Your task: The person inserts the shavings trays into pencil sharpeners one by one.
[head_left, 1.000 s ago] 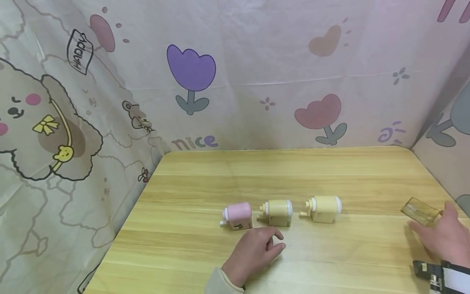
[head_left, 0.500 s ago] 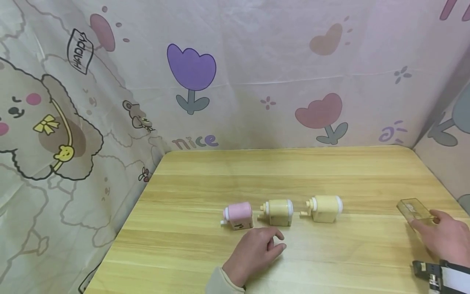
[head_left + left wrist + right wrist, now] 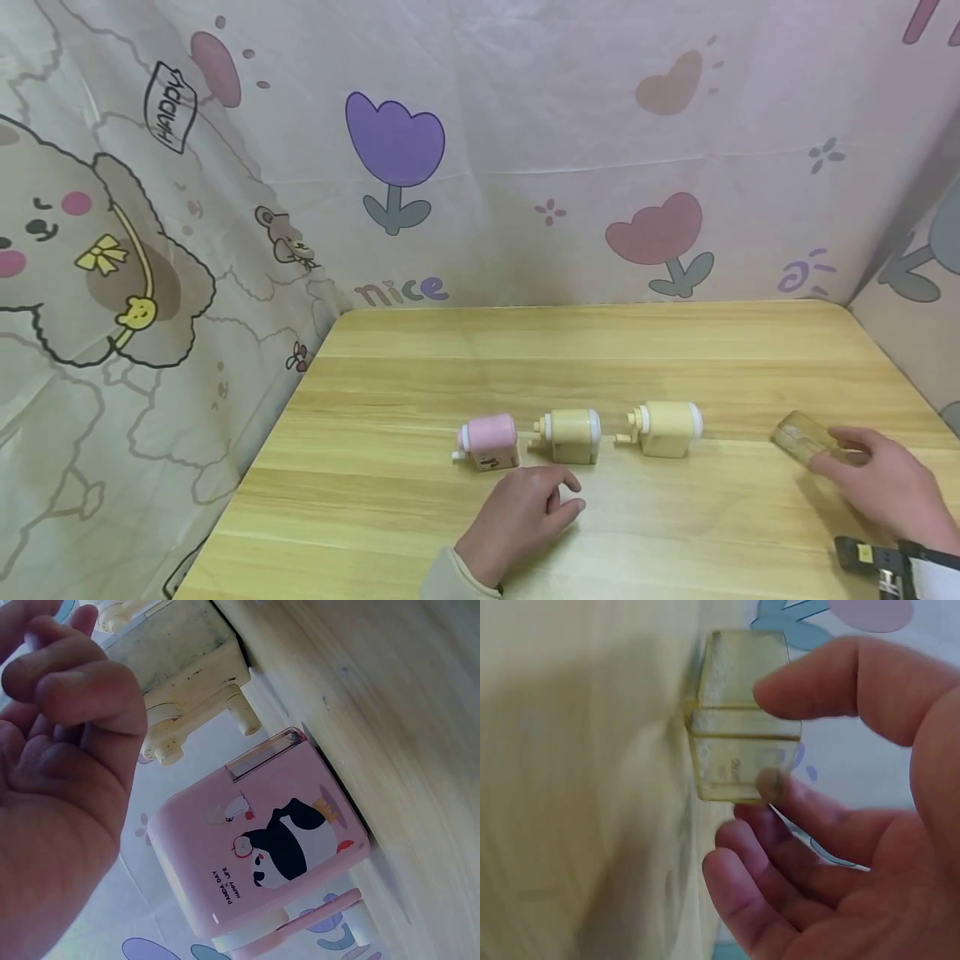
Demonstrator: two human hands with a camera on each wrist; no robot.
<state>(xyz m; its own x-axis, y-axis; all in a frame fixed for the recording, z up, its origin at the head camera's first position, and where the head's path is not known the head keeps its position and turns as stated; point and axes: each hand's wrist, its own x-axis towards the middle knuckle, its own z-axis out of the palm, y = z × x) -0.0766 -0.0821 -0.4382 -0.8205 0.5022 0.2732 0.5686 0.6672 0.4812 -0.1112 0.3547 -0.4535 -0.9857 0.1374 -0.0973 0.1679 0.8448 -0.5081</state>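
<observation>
In the head view my right hand (image 3: 885, 479) pinches a see-through yellowish plastic box (image 3: 801, 433) between thumb and fingers at the table's right side. The right wrist view shows the thumb on one side of this box (image 3: 739, 761) and a fingertip on the other. My left hand (image 3: 521, 517) rests on the table with loosely curled fingers and holds nothing. Just beyond it stands a pink crank pencil sharpener (image 3: 489, 442), with a panda print seen in the left wrist view. Two yellow crank sharpeners follow to the right, a middle one (image 3: 573, 435) and a right one (image 3: 666, 429).
The sharpeners stand in a row on a light wooden table (image 3: 420, 358). A printed cloth (image 3: 510, 167) hangs behind the table and along its sides. A dark device (image 3: 877, 558) is strapped at my right wrist.
My right hand has moved left over the table, carrying the see-through box with it. The left hand and the three sharpeners have stayed in place.
</observation>
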